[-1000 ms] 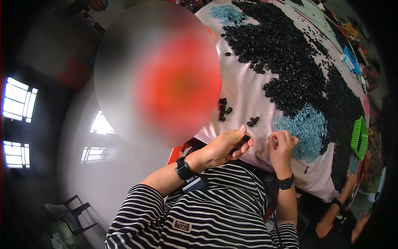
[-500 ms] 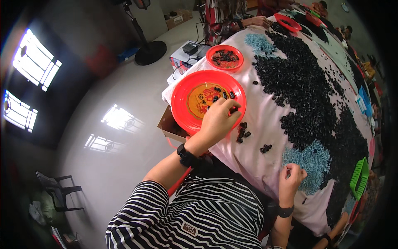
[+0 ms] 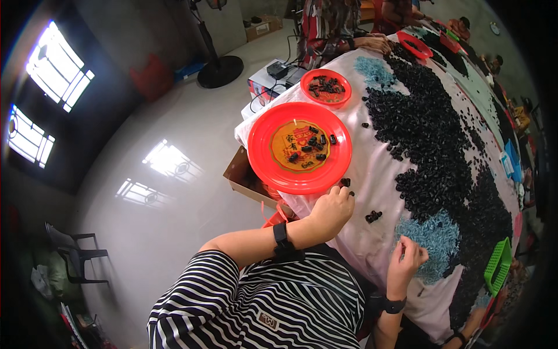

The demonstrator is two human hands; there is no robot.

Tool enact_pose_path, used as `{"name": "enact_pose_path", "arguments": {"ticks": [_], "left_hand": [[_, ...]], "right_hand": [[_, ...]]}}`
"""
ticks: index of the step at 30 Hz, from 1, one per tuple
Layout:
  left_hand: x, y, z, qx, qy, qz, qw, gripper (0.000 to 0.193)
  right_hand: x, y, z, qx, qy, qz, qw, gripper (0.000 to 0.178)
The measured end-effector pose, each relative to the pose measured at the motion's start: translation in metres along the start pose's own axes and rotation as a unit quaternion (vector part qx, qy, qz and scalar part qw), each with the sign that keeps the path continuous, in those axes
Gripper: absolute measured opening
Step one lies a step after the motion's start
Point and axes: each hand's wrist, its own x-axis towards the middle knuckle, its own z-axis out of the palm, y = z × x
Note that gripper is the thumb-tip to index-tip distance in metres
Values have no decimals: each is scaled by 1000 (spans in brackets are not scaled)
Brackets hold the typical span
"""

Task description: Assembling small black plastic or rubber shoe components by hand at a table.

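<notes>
My left hand is on the cloth at the near edge of a big red plate, its fingers curled closed over small black plastic pieces. A few of these peek out past the fingertips, and the rest are hidden under the hand. Several loose black pieces lie on the plate's orange printed middle. Beside a pile of small light-blue pieces, my right hand is raised with thumb and fingers pinched together. Whatever it holds is too small to make out. A little cluster of black pieces lies between the hands.
A smaller red dish with black pieces stands behind the plate. A broad heap of black pieces covers the table's middle. A green basket is at the right. Across the cloth is another person's hand. An open carton stands below the table edge.
My left hand has come off the red plate toward me, onto the black pieces beside it. More black pieces now show on the plate. My right hand stays by the blue pile.
</notes>
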Motion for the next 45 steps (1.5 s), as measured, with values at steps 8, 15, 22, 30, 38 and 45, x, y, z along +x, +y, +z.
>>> {"name": "enact_pose_path", "arguments": {"ticks": [8, 15, 22, 30, 38, 45], "left_hand": [[2, 0, 7, 0, 40, -4, 999, 18], [-2, 20, -2, -400, -51, -88, 911, 20], [-6, 32, -3, -806, -270, -149, 505, 34], [-13, 33, -1, -851, -282, -156, 414, 39], [-17, 35, -1, -824, -267, -151, 477, 40], [-15, 33, 2, -856, -262, -152, 419, 31]], "right_hand": [[3, -5, -5, 10, -3, -1, 1000, 15], [1, -8, -10, 20, -6, 5, 1000, 19], [18, -38, -33, 116, -35, 36, 992, 21], [25, -56, -41, 212, -38, 61, 975, 20], [26, -64, -37, 221, -41, 32, 974, 18], [23, -58, -38, 230, -23, 56, 971, 14]]}}
